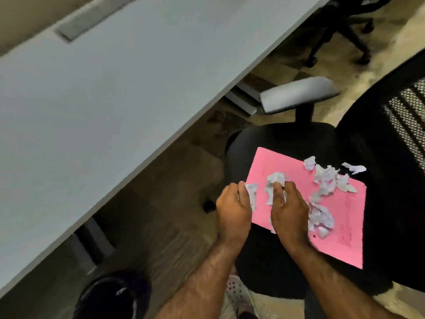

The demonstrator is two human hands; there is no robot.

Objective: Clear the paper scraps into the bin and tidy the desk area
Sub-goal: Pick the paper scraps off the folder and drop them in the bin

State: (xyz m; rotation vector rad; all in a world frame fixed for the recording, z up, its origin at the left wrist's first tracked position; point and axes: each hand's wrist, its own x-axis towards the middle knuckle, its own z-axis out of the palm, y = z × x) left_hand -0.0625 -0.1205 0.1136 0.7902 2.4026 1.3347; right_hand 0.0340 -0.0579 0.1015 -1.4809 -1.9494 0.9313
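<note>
A pink folder [345, 229] lies flat on the black seat of an office chair [276, 139]. Several crumpled white paper scraps [328, 178] are strewn over the folder's far and right parts, and one scrap [354, 168] lies just off it on the seat. My left hand [233, 208] is closed around a white scrap at the folder's left edge. My right hand [289, 206] rests on the folder, its fingers clutching a bunch of crumpled scraps. A white perforated bin [236, 288] shows partly below my arms, mostly hidden.
A long grey desk [92, 100] runs diagonally on the left, with a grey cable slot [92, 17] near its far edge. The chair has a grey armrest [296, 95] and a mesh back [407, 116]. A second chair's base [340, 33] stands at top right. A dark shoe [112, 295] is at bottom left.
</note>
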